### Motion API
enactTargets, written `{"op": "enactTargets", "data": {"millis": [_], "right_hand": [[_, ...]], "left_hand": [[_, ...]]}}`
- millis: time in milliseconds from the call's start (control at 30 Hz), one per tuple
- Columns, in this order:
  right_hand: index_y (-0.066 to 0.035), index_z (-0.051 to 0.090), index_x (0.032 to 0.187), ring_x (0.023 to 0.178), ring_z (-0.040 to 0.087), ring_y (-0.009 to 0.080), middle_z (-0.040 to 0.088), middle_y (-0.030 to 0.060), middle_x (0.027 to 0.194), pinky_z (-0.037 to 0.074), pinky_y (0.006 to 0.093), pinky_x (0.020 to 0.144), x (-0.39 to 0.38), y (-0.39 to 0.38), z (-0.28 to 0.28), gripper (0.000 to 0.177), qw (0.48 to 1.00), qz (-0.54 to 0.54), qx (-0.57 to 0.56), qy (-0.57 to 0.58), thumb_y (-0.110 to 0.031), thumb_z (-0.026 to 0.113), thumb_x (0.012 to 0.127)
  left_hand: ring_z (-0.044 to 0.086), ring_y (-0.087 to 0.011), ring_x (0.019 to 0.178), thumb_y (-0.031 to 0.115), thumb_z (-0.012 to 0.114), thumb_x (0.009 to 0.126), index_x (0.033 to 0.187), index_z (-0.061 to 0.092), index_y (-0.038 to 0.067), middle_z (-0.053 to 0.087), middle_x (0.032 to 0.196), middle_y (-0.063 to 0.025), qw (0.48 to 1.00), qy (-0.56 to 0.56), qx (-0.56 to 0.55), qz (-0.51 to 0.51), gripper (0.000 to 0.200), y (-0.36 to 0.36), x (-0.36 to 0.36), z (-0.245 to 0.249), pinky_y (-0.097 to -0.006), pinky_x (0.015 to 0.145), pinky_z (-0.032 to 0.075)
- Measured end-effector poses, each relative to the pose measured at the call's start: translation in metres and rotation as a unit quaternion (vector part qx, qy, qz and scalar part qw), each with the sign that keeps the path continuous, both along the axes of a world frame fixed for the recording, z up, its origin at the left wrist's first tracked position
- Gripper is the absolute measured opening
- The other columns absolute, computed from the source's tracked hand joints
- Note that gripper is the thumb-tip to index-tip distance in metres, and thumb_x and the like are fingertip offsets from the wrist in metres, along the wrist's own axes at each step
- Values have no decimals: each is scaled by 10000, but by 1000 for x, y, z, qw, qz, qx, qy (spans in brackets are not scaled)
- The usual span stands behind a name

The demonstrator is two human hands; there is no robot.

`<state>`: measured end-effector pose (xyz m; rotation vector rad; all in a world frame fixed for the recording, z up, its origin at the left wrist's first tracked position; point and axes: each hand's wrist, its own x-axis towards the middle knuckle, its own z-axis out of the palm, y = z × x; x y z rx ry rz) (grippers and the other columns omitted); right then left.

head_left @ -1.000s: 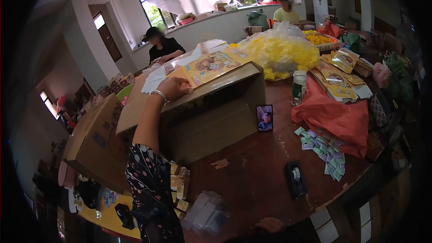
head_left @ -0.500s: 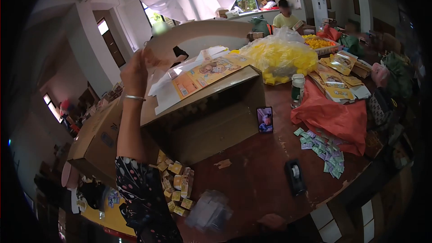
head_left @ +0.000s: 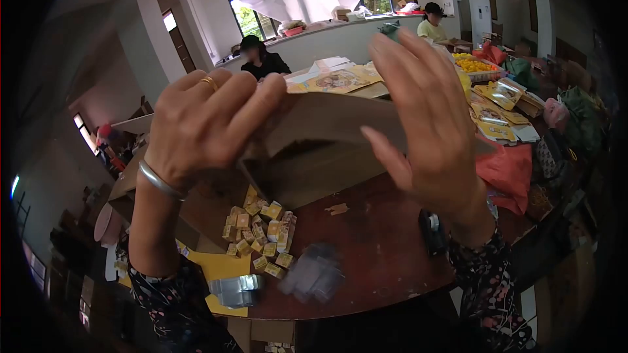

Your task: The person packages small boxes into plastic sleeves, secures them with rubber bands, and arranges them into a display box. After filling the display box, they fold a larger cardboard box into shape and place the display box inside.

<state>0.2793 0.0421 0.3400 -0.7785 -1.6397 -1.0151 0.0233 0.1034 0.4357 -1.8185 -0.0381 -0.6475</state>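
My left hand (head_left: 206, 121), with a ring and a silver bangle, is raised with its fingers curled over the edge of a brown cardboard sheet (head_left: 353, 114) that bows across the view. My right hand (head_left: 432, 121) is up at the other side, fingers stretched out and thumb apart, overlapping the sheet's right end. Behind and below, a large cardboard box's dark interior partly shows. Small yellow boxes (head_left: 258, 229) lie heaped on the table under my left hand, beside a loose pile of clear plastic pieces (head_left: 314, 274).
A black tape dispenser (head_left: 432, 232) sits by my right wrist. Printed yellow packaging sheets (head_left: 343, 80) lie atop the box, more at right near a red plastic bag (head_left: 507, 176). A clear plastic stack (head_left: 235, 291) rests at the front left. Two people (head_left: 261, 59) sit beyond.
My right hand has come up into view, open. My left hand has come lower and closer, and the brown sheet's edge has dropped with it. The phone is now hidden.
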Motion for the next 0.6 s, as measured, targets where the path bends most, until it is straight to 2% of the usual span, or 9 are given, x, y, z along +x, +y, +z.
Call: {"op": "enactTargets", "data": {"millis": [33, 67, 167, 267, 300, 333, 433, 500, 600], "right_hand": [[-31, 579, 1346, 1131, 650, 356, 668, 173, 1239, 527, 437, 968, -3, 4, 7, 533, 997, 3, -71, -6, -100, 759, 849], [-37, 543, 1415, 1112, 666, 357, 674, 182, 1228, 527, 429, 958, -4, 8, 12, 606, 990, 7, -142, -12, -117, 763, 857], [-14, 664, 1228, 806, 700, 231, 715, 146, 920, 539, 341, 734, -5, 30, 2, 314, 930, 170, -326, 28, -160, 691, 952], [6, 694, 1109, 726, 633, 123, 696, 85, 826, 499, 288, 654, -10, 43, -19, 214, 885, 260, -356, 148, -174, 655, 1000], [14, 698, 1073, 715, 604, 84, 686, 63, 806, 482, 269, 636, -12, 44, -29, 207, 871, 280, -351, 201, -178, 646, 1013], [15, 696, 1056, 687, 602, 100, 679, 86, 786, 483, 287, 626, -14, 47, -37, 195, 866, 298, -331, 226, -167, 642, 1009], [7, 701, 1041, 658, 526, 64, 647, 103, 723, 466, 288, 598, -22, 57, -63, 158, 859, 323, -282, 280, -136, 642, 1007], [1, 701, 1037, 659, 520, 58, 643, 88, 715, 464, 282, 596, -36, 57, -77, 162, 847, 341, -269, 306, -151, 649, 1011], [12, 689, 1057, 698, 505, 36, 632, 23, 734, 445, 243, 611, -47, 63, -102, 175, 808, 392, -278, 342, -155, 643, 1029]], "left_hand": [[603, -200, 639, 123, 716, 787, 1100, 711, 32, 549, 732, -29, 1000, 19, 3, -11, 326, -11, 0, -2, -339, 537, 460], [639, -174, 814, 160, 742, 832, 1079, 698, 108, 603, 885, -6, 999, 18, 0, 45, 256, -17, -8, -7, -337, 717, 549], [646, -223, 1009, 150, 743, 835, 1087, 705, 94, 638, 1040, -44, 999, -1, 17, 29, 261, -18, -13, -3, -405, 920, 537], [617, -298, 1149, 133, 752, 841, 1171, 690, 87, 652, 1216, -98, 977, -208, -27, -30, 339, -45, -23, -48, -484, 1033, 486], [610, -309, 1168, 153, 701, 939, 1238, 648, 53, 647, 1232, -142, 944, -282, -141, -95, 320, -46, -40, -79, -476, 1045, 487], [602, -324, 1200, 173, 650, 990, 1270, 614, 20, 641, 1259, -170, 844, -336, -320, -269, 321, -39, -46, -120, -468, 1050, 489], [550, -373, 1310, 267, 483, 1099, 1396, 491, -57, 571, 1388, -244, 422, -393, -678, -457, 440, -33, -15, -184, -464, 1069, 486], [480, -397, 1390, 327, 452, 1105, 1490, 387, -58, 488, 1485, -261, 276, -414, -709, -500, 548, -32, 16, -185, -504, 1115, 448], [418, -328, 1441, 419, 447, 1096, 1580, 301, 67, 482, 1513, -161, 182, -418, -683, -571, 616, -13, 34, -182, -520, 1182, 363]]}}
